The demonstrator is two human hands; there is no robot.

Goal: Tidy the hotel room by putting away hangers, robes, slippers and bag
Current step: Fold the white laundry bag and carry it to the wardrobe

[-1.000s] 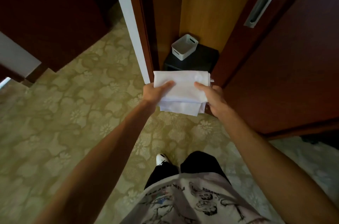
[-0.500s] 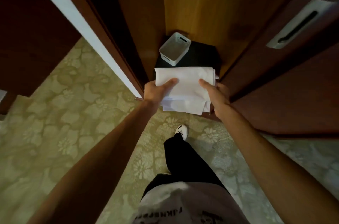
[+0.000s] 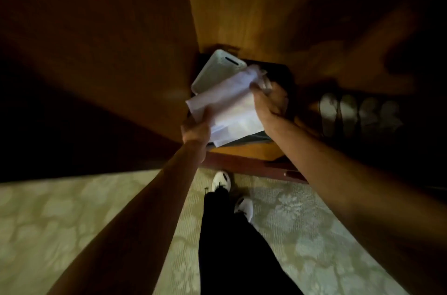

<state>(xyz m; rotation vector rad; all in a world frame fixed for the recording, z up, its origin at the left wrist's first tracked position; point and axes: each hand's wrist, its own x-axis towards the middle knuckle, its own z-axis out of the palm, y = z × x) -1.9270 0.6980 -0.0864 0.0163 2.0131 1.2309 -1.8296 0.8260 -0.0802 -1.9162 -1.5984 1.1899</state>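
Observation:
A folded white bag is held between both hands inside the open wardrobe, tilted, above a black box on the wardrobe floor. My left hand grips its near left corner. My right hand grips its right edge near the far end. Just behind the bag, a white plastic basket sits on the black box. Pale slippers lie in the dark part of the wardrobe floor to the right. The frame is blurred.
The wardrobe's wooden side wall rises at the left and its back panel stands ahead. A reddish sill edges the wardrobe floor. My white shoes stand on patterned green carpet close to the sill.
I have stepped up to the wardrobe and leaned in. Both hands have carried the folded bag forward and down over the black box, turning it slantwise next to the basket.

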